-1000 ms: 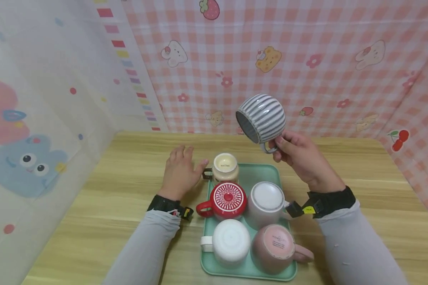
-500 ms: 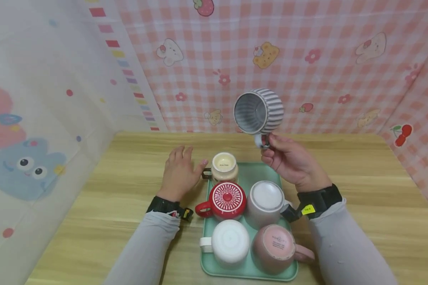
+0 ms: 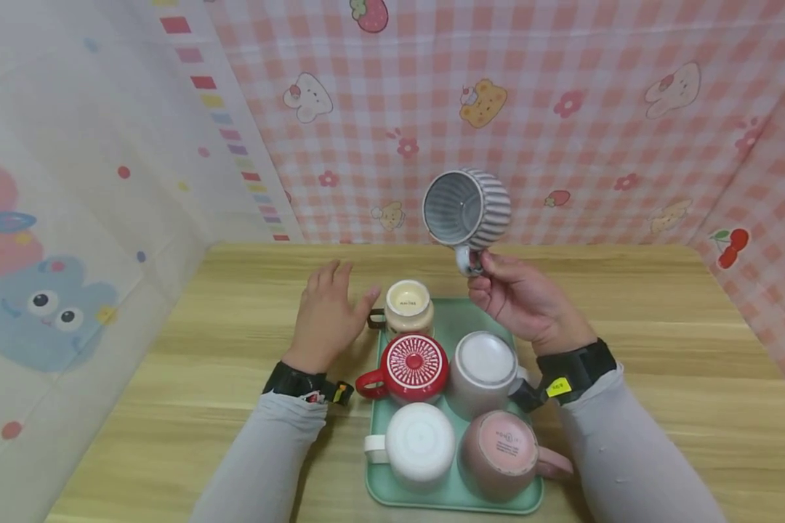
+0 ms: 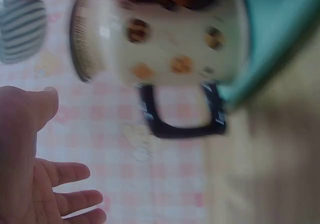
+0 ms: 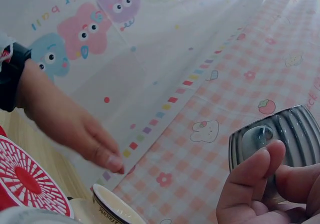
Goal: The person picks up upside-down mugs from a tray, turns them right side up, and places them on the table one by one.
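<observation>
My right hand (image 3: 520, 299) pinches the handle of a grey-and-white striped mug (image 3: 495, 211) and holds it in the air above the far end of the green tray (image 3: 467, 316). The mug lies tilted on its side, its mouth facing left and toward me. My left hand (image 3: 327, 312) is held with its fingers straight, just left of an upside-down cream mug (image 3: 408, 319). In the left wrist view that cream mug (image 4: 170, 39) shows brown and orange spots and a dark squared handle, apart from the hand.
Upside down on the tray stand a red mug (image 3: 414, 363), a white mug (image 3: 421, 444), a pale grey mug (image 3: 485, 367) and a pink mug (image 3: 500, 454). The pink mug's handle juts past the tray's right edge. A pink checked cloth (image 3: 360, 94) hangs behind the wooden table (image 3: 190, 378).
My right hand has moved left and turned the striped mug so its mouth, earlier facing down-left, now shows its inside. The left hand stays beside the cream mug.
</observation>
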### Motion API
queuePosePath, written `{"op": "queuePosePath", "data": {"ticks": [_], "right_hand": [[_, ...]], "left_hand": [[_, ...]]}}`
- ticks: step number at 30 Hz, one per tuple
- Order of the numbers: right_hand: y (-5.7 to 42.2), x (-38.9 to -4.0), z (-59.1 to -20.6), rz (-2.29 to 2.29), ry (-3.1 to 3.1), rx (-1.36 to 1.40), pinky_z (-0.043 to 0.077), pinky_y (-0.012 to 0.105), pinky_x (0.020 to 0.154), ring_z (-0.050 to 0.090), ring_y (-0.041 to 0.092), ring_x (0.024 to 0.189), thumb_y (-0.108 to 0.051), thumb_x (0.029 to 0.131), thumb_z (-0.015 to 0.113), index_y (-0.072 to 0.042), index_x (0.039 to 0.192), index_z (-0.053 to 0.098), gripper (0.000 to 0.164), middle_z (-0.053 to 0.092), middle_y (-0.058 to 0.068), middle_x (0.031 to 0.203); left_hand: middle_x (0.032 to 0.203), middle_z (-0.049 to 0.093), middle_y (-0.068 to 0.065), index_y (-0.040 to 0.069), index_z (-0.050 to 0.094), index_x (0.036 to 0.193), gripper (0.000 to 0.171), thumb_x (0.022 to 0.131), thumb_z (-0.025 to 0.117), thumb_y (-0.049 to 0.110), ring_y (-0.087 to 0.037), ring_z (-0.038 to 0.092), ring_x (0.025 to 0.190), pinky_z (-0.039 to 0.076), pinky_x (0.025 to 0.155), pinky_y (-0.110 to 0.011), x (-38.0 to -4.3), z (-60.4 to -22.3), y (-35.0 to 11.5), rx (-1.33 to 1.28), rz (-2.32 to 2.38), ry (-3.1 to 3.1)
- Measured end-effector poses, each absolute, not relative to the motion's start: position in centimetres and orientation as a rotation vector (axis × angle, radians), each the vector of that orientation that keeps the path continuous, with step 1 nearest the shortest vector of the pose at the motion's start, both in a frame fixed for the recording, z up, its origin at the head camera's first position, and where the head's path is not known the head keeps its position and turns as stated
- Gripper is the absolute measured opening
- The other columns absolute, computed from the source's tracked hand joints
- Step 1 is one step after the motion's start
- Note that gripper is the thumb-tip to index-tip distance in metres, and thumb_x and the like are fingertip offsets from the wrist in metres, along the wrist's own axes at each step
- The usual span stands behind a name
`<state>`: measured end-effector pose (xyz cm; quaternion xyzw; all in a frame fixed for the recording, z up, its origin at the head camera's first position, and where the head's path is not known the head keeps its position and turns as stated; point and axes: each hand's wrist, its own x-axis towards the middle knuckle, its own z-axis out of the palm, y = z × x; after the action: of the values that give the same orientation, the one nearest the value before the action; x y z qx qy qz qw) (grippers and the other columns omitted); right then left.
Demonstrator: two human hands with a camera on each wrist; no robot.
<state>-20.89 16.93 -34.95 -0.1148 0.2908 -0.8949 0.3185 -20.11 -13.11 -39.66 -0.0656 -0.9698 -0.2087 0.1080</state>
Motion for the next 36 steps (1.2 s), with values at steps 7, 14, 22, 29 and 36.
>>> {"op": "queuePosePath", "data": {"ticks": [7,14,22,29,36], "right_hand": [[16.5,-20.8,-35.4,-2.325,0.817,-0.333,0.058,0.021,0.076,0.064,0.012,0.079,-0.011,0.113,0.038,-0.002,0.108,0.067,0.031,0.068,0.006,0.097],[16.2,-20.4,-35.3,-2.316,0.910,-0.355,0.059,0.020,0.080,0.068,0.010,0.082,-0.011,0.112,0.041,-0.002,0.109,0.068,0.028,0.068,0.005,0.097],[15.7,-19.9,-35.2,-2.319,0.994,-0.309,0.060,0.020,0.080,0.070,0.010,0.082,-0.011,0.111,0.046,-0.004,0.108,0.067,0.023,0.071,0.004,0.095],[15.5,-19.5,-35.1,-2.328,1.067,-0.286,0.060,0.020,0.079,0.070,0.009,0.081,-0.012,0.110,0.048,-0.006,0.104,0.068,0.022,0.071,0.003,0.093],[15.4,-19.3,-34.7,-2.314,1.230,-0.265,0.060,0.020,0.080,0.070,0.008,0.080,-0.012,0.109,0.049,-0.009,0.105,0.067,0.019,0.071,0.001,0.093]], "left_hand": [[0.159,0.044,-0.019,0.005,0.046,0.153,0.067,0.105,0.057,0.050,-0.037,0.035,0.150,0.035,0.123,-0.053,-18.8,-36.3,-12.3,-0.331,-0.764,-2.782],[0.152,0.055,-0.011,0.009,0.052,0.150,0.057,0.104,0.062,0.041,-0.031,0.047,0.142,0.047,0.112,-0.050,-18.0,-32.6,-10.0,-0.554,-1.110,-2.770],[0.126,0.072,-0.002,0.014,0.068,0.134,0.039,0.104,0.063,0.038,-0.019,0.065,0.119,0.053,0.103,-0.043,-18.1,-31.5,-7.1,-0.623,-1.588,-2.753],[0.118,0.074,-0.003,0.009,0.074,0.122,0.031,0.102,0.067,0.032,-0.019,0.063,0.114,0.051,0.100,-0.037,-18.7,-31.5,-6.2,-0.396,-2.023,-2.647],[0.095,0.070,0.006,0.000,0.071,0.117,0.025,0.099,0.071,0.017,-0.011,0.058,0.088,0.047,0.072,-0.022,-18.9,-31.9,-5.1,-0.293,-2.361,-2.412]]}}
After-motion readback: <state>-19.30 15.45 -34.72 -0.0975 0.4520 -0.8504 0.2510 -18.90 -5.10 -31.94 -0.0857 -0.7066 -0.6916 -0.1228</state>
